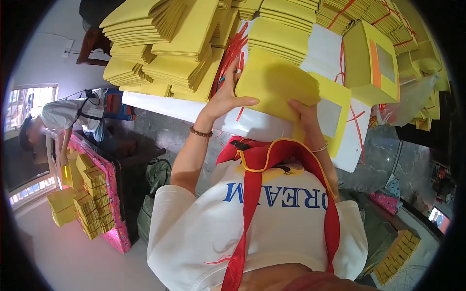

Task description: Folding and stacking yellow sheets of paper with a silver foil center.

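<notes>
The left hand (224, 97), its thumb and fingers spread wide, frames the left edge of 1 yellow paper sheet (274, 80), while the right hand (308, 116) grips the near right corner, thumb on top, other fingers hidden underneath. Just right of the right fingers lies 1 windowed yellow paper piece (331, 114); red ties (236, 51) lie beyond the left fingertips.

A workshop is showing: yellow paper stacks (279, 39) are crowding the white bench (345, 157); a co-worker (73, 114) is reaching toward more.
</notes>
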`<state>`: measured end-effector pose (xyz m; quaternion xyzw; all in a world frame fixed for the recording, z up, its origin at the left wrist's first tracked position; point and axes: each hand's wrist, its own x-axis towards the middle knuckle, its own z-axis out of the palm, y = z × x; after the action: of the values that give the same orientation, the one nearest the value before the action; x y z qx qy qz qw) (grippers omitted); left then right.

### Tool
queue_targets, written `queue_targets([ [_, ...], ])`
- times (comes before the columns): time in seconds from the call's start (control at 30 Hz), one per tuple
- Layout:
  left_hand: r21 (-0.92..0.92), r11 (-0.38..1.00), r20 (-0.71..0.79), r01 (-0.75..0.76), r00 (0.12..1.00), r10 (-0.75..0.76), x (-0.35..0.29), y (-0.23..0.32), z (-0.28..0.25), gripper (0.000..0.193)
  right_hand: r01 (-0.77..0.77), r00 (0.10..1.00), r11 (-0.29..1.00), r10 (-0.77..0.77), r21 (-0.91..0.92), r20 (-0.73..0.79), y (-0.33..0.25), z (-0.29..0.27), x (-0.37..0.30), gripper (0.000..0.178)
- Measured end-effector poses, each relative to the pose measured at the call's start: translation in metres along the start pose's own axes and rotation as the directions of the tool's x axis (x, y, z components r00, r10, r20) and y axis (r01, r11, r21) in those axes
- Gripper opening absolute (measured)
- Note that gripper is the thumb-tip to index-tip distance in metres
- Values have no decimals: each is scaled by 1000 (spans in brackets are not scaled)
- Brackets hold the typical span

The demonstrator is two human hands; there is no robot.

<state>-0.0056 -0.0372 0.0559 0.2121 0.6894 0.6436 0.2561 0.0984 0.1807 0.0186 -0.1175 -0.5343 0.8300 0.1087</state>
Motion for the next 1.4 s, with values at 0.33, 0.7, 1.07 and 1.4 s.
queue_targets([
  [0.33, 490, 868, 51, -81, 997, 64, 6, -70, -5, 70, 392, 919, 294, -163, -871, 359, 2, -31, 17, 67],
  [0.7, -130, 937, -42, 323, 943, -331, 31, -40, -2, 62, -386, 915, 899, 402, 206, -37, 8, 4, 24, 46],
  [1.07, -50, 920, 33, 388, 922, -387, 88, -46, -20, 43, -333, 909, 909, 381, 252, -170, 15, 9, 60, 26],
  [1.4, -68, 959, -65, 275, 958, -279, 99, -93, -26, 49, -254, 951, 949, 280, 188, -133, 40, -5, 75, 45],
])
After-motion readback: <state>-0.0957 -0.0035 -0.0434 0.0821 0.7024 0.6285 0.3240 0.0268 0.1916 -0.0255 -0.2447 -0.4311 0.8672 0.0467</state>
